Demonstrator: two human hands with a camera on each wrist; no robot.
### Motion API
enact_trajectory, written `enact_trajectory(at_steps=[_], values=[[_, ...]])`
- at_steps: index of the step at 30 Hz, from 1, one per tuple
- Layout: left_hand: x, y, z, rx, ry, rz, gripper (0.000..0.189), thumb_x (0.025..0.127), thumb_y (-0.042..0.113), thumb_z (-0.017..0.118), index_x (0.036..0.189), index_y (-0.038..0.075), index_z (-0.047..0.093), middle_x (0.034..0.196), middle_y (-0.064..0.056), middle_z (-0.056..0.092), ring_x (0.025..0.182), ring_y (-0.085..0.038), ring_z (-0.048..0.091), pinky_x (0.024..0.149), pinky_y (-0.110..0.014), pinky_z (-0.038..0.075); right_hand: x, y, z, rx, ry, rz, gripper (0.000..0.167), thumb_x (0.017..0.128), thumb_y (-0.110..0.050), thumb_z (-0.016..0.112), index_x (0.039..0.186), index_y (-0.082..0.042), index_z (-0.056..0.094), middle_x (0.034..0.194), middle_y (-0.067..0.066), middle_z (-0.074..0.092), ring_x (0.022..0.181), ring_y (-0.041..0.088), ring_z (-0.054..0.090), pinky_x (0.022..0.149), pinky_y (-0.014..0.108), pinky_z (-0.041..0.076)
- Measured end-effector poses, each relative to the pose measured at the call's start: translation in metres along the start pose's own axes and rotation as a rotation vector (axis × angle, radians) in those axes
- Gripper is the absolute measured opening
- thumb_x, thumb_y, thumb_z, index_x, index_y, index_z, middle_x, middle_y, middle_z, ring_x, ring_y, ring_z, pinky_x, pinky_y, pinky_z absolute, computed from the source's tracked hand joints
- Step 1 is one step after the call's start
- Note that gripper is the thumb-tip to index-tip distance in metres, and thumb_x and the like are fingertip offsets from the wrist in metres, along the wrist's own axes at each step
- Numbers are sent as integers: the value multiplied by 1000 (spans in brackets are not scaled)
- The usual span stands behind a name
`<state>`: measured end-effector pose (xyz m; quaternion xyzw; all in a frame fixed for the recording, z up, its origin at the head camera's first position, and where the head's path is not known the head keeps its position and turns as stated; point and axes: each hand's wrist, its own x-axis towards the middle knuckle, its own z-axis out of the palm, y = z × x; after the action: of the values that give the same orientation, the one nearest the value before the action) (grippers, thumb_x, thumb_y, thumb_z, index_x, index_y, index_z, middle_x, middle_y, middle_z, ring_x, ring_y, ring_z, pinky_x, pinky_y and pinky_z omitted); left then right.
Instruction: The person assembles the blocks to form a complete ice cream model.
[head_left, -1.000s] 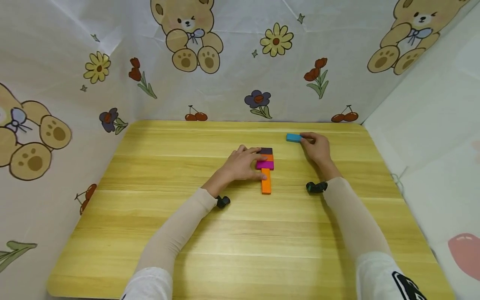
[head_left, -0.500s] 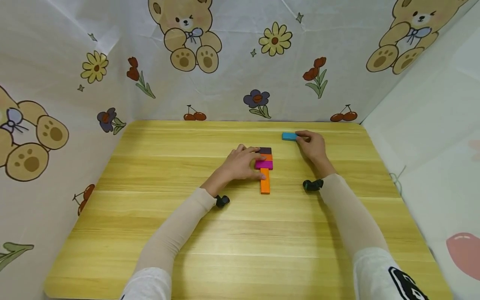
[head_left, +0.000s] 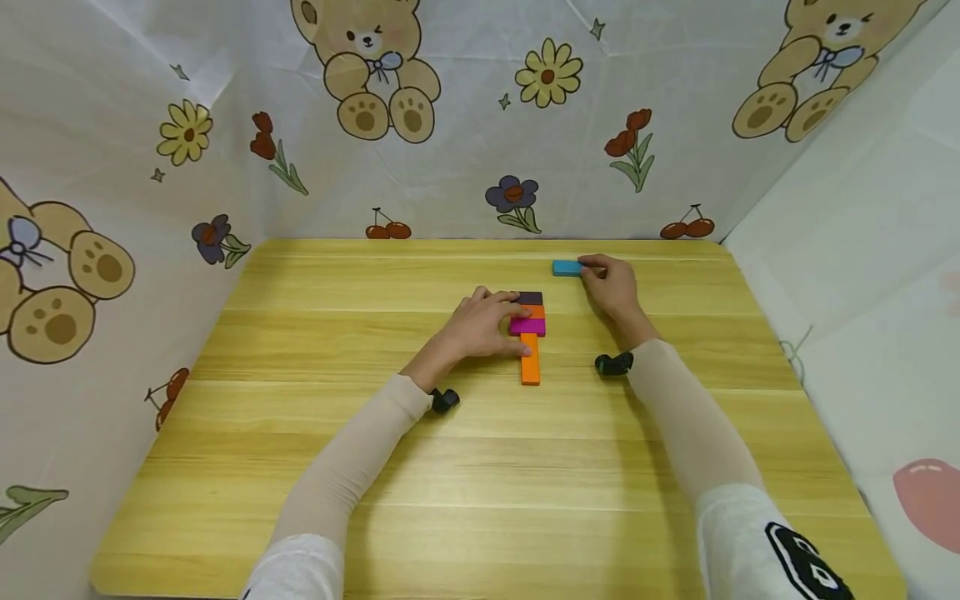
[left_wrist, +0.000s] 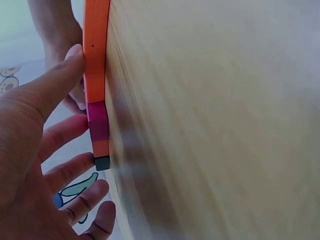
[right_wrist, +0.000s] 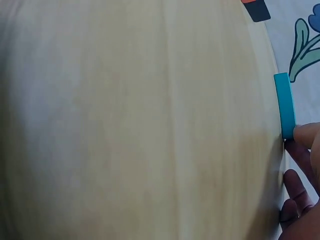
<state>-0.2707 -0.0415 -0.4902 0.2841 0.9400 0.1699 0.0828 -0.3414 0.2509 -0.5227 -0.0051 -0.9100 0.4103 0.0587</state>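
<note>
On the table, a dark grey block (head_left: 531, 297), an orange block (head_left: 537, 312) and a magenta block (head_left: 528, 327) lie side by side. A second orange block (head_left: 530, 367) extends from the magenta one toward the person. My left hand (head_left: 477, 327) spreads over this row from the left, fingertips touching it. In the left wrist view, the thumb (left_wrist: 75, 57) touches the long orange block and another fingertip reaches the dark one. Farther back and to the right, my right hand (head_left: 613, 287) pinches the right end of a blue block (head_left: 566, 267) between thumb and finger.
The wooden table (head_left: 450, 483) ends at the back against a wall sheet (head_left: 450, 183) printed with bears and flowers. Pale sheeting (head_left: 862, 275) also borders the right side. Small black wrist cameras (head_left: 615, 364) sit at both sleeves.
My right hand has moved left and slightly away from the person, bringing the blue block along the back of the table. The left hand stays on the row of blocks.
</note>
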Motion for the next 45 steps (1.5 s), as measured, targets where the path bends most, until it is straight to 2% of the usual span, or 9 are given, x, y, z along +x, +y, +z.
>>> enact_trajectory(at_steps=[7,20,27,37,45], values=[[1,0,0,-5,7,3,76,84,72,80,150,37,64,173,5,43,128,-26,45,102,-43,42,1,-6,4,6,13,-1,34,111,-20,59,142,-12,71,146,19,68,111,36,64,94,46,50],[1,-4,1,-5,17,3,77,84,74,79,150,38,63,173,6,43,125,-24,45,99,-42,42,6,-18,19,-24,14,-38,33,110,-19,60,139,-10,72,140,19,71,107,36,63,94,47,51],[0,-4,3,-31,6,12,78,84,75,78,151,37,63,173,5,42,123,-24,44,99,-40,42,3,-25,27,-41,6,-25,33,111,-20,60,140,-10,71,141,17,71,108,36,62,97,48,52],[-2,-4,3,-31,16,3,77,84,74,79,150,38,64,173,6,42,122,-23,44,98,-40,42,0,-39,37,-7,-17,-14,32,110,-21,61,139,-12,72,140,17,72,112,36,66,99,50,54],[-3,-4,4,-44,15,8,77,84,74,79,150,38,64,173,5,42,120,-22,44,95,-38,42,-1,-47,47,-11,-10,-38,32,110,-21,61,138,-13,73,138,16,73,111,36,67,98,50,54]])
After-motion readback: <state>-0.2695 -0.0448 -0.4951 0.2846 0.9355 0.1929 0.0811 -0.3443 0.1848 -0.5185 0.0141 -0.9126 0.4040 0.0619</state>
